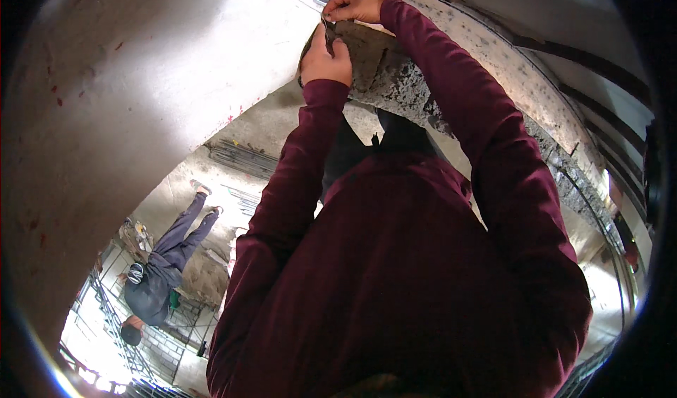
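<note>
Item, a pale flat panel [176, 59], smooth, flecked with red marks, its upper right corner the site of all handwork. Item, one thin dark strip [329, 38], material too small to tell, located at that corner, between the two hands. Item, left hand [328, 63], just beside the panel's edge, thumb and forefinger to either side of the strip; whether they close on it cannot be told, the remaining fingers being hidden; its placing low on the strip suggests a steadying purpose. Item, right hand [356, 4], just above the same corner, thumb and fingertips together, seemingly clamped on the strip's upper end; a pinch of this kind probably serves fine control of so slender a piece. Both arms, in maroon sleeves [278, 179], stretched far forward, presumably because the panel's corner lies at the limit of reach. Item, a rough grey concrete ledge [398, 80], immediately right of that corner, its surface pitted and crumbly. Item, a bundle of dark rods [243, 159], below the panel's lower edge, laid roughly parallel, perhaps for tidiness. Item, a co-worker [151, 292] in dark clothing, farther down from that edge, well apart from the hands.
</note>
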The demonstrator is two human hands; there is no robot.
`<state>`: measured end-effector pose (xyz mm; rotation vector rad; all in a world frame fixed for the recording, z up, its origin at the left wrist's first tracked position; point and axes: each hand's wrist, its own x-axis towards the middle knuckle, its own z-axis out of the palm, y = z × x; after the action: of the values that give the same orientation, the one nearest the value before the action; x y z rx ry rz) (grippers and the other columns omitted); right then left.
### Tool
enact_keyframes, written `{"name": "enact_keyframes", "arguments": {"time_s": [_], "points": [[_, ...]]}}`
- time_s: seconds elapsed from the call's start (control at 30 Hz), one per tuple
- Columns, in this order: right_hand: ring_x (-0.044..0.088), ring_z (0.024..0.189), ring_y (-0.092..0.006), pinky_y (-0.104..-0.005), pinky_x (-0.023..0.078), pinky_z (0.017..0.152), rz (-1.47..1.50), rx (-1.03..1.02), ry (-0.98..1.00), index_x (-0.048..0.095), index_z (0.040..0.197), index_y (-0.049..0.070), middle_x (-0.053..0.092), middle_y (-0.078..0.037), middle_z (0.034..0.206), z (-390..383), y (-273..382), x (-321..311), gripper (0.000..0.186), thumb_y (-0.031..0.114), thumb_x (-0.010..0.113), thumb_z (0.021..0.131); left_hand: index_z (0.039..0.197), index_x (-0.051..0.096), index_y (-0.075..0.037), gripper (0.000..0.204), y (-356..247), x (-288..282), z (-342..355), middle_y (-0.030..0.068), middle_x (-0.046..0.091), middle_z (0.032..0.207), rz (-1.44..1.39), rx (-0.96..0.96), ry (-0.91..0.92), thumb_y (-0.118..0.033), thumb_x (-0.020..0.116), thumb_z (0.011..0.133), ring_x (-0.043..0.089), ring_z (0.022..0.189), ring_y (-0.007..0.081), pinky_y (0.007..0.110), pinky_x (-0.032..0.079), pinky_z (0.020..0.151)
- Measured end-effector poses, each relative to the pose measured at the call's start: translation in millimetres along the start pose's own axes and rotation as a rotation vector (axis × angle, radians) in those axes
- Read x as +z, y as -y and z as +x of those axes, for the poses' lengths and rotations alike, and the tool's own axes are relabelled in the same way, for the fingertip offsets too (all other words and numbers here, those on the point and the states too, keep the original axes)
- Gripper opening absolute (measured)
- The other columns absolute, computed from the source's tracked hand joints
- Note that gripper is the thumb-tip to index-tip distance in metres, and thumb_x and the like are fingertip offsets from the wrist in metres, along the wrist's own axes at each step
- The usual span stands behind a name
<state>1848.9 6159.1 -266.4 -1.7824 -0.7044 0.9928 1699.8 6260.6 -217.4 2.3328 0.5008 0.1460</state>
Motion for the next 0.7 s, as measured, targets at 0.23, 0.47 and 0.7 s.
{"name": "enact_keyframes", "arguments": {"time_s": [0.23, 0.47, 0.7], "points": [[0.056, 0.098, -0.0157, -0.0282, 0.038, 0.091, 0.127, -0.020, -0.084, 0.066, 0.101, 0.012, 0.064, -0.005, 0.102, 9, -24, 10, 0.035, 0.038, 0.064, 0.077, 0.117, 0.050, 0.005, 0.044, 2, 0, -1, 0.0247, 0.056, 0.111, -0.048, 0.000, 0.008, -0.021, 0.052, 0.081, 0.054, 0.105, 0.0358, 0.037, 0.041, 0.091], [0.054, 0.103, -0.0164, -0.0289, 0.037, 0.094, 0.174, -0.063, -0.061, 0.064, 0.104, 0.012, 0.062, -0.004, 0.107, 11, -33, 12, 0.034, 0.036, 0.063, 0.080, 0.118, 0.050, 0.005, 0.045, -7, -5, 0, 0.0246, 0.056, 0.112, -0.059, -0.050, 0.052, -0.021, 0.052, 0.082, 0.054, 0.106, 0.0351, 0.036, 0.041, 0.091], [0.057, 0.096, -0.0149, -0.0258, 0.040, 0.091, 0.253, -0.082, -0.119, 0.065, 0.101, 0.011, 0.064, -0.004, 0.101, 6, -26, 14, 0.031, 0.034, 0.064, 0.080, 0.118, 0.050, 0.005, 0.042, -4, -1, 0, 0.0238, 0.056, 0.112, -0.075, -0.050, 0.031, -0.020, 0.051, 0.084, 0.055, 0.105, 0.0336, 0.035, 0.042, 0.090]]}}
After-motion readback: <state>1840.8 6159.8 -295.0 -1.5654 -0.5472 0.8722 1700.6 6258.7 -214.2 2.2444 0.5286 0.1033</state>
